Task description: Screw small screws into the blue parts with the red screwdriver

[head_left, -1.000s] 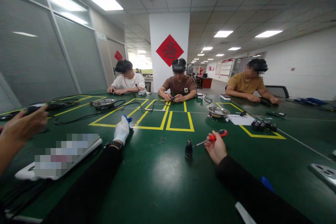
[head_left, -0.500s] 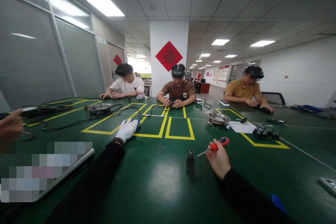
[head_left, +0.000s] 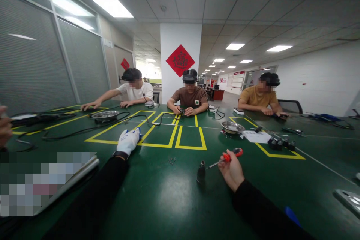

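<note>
A white glove with blue fingertips covers my left hand [head_left: 128, 142], which lies spread on the green table beside the yellow tape, holding nothing visible. My bare right hand [head_left: 233, 168] grips a red and black screwdriver [head_left: 234, 155] by its handle, palm turned up. The screwdriver's metal shaft points left, its tip close to a small dark cylindrical part [head_left: 201, 172] standing upright on the table; whether they touch I cannot tell. Several small screws [head_left: 171, 161] lie between my hands, left of the dark part.
Steel bowls [head_left: 233, 127] stand at right and far left. White paper [head_left: 256, 136] and several black parts [head_left: 281, 143] are on the right. Black cables [head_left: 64, 131] cross the left side. A phone [head_left: 348, 200] lies far right. Three people sit opposite; another person's hand [head_left: 3, 129] shows at left.
My left hand has shifted slightly left and nearer. My right hand keeps its hold on the screwdriver. The person in white has stretched an arm out to the left across the table.
</note>
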Action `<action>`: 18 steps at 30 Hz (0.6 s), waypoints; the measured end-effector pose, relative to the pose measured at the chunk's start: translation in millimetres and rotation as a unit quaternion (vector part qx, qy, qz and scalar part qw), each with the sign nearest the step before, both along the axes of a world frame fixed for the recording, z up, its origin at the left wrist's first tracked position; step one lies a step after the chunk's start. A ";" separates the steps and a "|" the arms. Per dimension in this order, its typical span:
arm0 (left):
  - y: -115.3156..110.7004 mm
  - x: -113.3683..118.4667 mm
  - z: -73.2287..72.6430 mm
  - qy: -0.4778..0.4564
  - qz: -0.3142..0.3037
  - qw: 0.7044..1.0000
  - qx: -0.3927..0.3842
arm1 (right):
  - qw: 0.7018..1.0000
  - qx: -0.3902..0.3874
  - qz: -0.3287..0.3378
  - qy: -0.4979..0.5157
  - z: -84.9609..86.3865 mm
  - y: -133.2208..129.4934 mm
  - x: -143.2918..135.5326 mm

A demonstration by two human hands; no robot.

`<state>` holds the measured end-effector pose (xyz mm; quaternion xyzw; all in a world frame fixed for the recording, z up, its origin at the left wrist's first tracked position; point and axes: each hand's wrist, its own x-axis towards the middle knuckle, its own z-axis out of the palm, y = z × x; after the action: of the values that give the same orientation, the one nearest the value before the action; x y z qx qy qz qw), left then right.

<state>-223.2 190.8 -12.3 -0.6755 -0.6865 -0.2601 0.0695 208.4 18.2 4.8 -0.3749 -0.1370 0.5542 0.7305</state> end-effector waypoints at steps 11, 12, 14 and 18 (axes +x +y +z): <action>-53.6 106.6 5.4 -0.214 -0.109 0.966 0.098 | 1.000 0.009 -0.015 0.006 -4.8 4.5 5.1; -62.5 120.0 2.5 -0.233 -0.148 0.960 0.046 | 1.000 0.013 -0.015 0.005 -5.2 5.0 5.5; -79.7 141.2 -4.2 -0.252 -0.182 0.950 -0.014 | 1.000 0.020 -0.008 0.003 -4.9 5.2 5.7; -100.7 158.7 -10.0 -0.212 -0.184 0.958 -0.062 | 0.998 0.037 0.045 -0.002 -2.8 3.3 2.3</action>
<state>-64.5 90.1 -22.3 -0.7227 -0.5640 -0.3622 -0.1686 210.7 21.5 2.0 -0.3424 -0.1757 0.5801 0.7179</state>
